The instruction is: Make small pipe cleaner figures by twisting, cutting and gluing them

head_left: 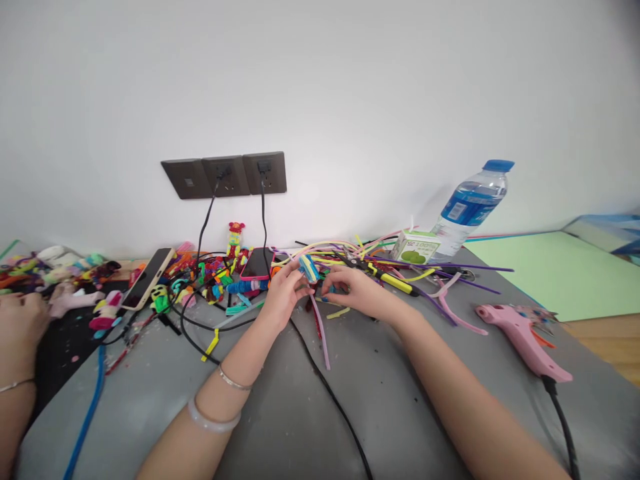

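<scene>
Between the thumb and fingers of my left hand (284,293) is a small bundle of blue and pale yellow pipe cleaners (309,269), held up above the table. Just to its right is my right hand (355,290), its fingers curled and the thumb near the forefinger; anything in that pinch is too small to make out. A lilac pipe cleaner (321,333) runs down toward the table below the two hands. Behind them spreads a loose heap of coloured pipe cleaners (345,248). Pliers with yellow and black handles (395,280) lie beyond my right hand.
A pink glue gun (525,340) lies at right, its black cord trailing forward. A tilted water bottle (470,210) and juice carton (415,247) stand by the wall. Left are phones (149,279), small fuzzy figures (107,313), cables, and another person's hand (20,327).
</scene>
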Motion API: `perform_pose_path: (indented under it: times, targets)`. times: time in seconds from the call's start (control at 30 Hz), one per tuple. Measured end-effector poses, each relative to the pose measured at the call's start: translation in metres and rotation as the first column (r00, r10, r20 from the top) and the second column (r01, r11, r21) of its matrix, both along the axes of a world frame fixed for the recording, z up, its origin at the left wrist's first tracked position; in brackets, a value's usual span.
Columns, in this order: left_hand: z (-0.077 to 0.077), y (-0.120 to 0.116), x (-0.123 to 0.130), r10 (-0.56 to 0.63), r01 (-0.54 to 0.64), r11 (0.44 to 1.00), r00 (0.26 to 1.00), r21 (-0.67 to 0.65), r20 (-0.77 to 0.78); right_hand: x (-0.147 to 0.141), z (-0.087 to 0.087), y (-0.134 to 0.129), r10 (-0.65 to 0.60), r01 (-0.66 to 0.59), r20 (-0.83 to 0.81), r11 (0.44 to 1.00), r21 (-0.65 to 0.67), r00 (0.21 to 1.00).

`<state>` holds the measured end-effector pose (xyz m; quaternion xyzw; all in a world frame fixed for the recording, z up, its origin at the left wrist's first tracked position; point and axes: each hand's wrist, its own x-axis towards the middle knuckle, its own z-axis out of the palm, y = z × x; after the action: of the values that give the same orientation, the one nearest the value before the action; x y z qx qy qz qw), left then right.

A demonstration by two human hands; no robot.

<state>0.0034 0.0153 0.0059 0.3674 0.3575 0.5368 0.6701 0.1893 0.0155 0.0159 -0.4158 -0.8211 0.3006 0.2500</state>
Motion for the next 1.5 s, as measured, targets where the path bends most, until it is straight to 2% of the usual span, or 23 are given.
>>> perform_pose_path:
  times: [0.07, 0.13, 0.2, 0.3, 0.43, 0.6, 0.7, 0.8, 0.9, 1.0, 1.13, 1.33, 1.5]
  targets:
    - [0.0, 0.0, 0.0, 0.004, -0.003, 1.0, 1.0, -0.004, 0.003, 0.006, 0.007, -0.002, 0.052, -0.05, 0.008, 0.99, -0.131, 0.999]
    - [0.0, 0.0, 0.0, -0.001, 0.001, 1.0, 1.0, -0.016, 0.002, 0.008, 0.01, -0.006, 0.068, -0.047, 0.08, 0.969, -0.244, 0.995]
    - [-0.001, 0.0, 0.0, -0.003, 0.003, 1.0, 1.0, -0.026, -0.001, 0.007, 0.008, -0.01, 0.052, 0.004, 0.194, 0.961, -0.275, 0.98]
    - [-0.001, -0.001, 0.0, 0.001, -0.001, 1.0, 1.0, -0.023, -0.001, 0.004, 0.004, -0.012, 0.046, 0.019, 0.277, 0.973, -0.229, 0.96]
    - [0.0, -0.001, 0.0, -0.006, 0.006, 1.0, 1.0, -0.02, -0.008, 0.008, 0.01, -0.011, 0.042, -0.014, 0.166, 0.987, -0.162, 0.985]
    - [-0.001, -0.001, 0.001, -0.001, 0.002, 0.998, 1.0, -0.056, 0.012, 0.018, 0.026, -0.009, -0.064, 0.05, -0.082, 0.985, -0.164, 0.995]
    - [-0.001, -0.001, 0.001, -0.005, 0.007, 0.997, 1.0, -0.081, 0.019, 0.022, 0.027, -0.006, -0.169, 0.122, -0.24, 0.972, -0.2, 0.956]
    - [-0.001, -0.001, 0.001, -0.015, 0.016, 0.995, 1.0, -0.099, 0.017, 0.023, 0.025, -0.002, -0.294, 0.179, -0.352, 0.929, -0.325, 0.889]
    - [-0.001, -0.001, 0.002, -0.006, 0.009, 0.992, 1.0, -0.129, 0.021, 0.024, 0.025, -0.001, -0.329, 0.102, -0.43, 0.876, -0.47, 0.841]
    - [-0.001, -0.001, 0.002, 0.014, -0.008, 0.991, 0.999, -0.135, 0.042, 0.023, 0.025, -0.002, -0.307, -0.005, -0.485, 0.841, -0.541, 0.819]
    - [0.0, -0.001, 0.003, 0.012, -0.004, 0.991, 0.998, -0.132, 0.055, 0.021, 0.023, -0.002, -0.305, -0.054, -0.524, 0.825, -0.562, 0.796]
    - [0.0, -0.002, 0.004, -0.008, 0.014, 0.988, 0.999, -0.152, 0.038, 0.019, 0.026, -0.002, -0.367, -0.049, -0.59, 0.82, -0.57, 0.719]
    - [0.001, -0.002, 0.004, -0.002, 0.007, 0.989, 0.999, -0.15, 0.034, 0.022, 0.025, -0.002, -0.344, -0.156, -0.675, 0.811, -0.564, 0.653]
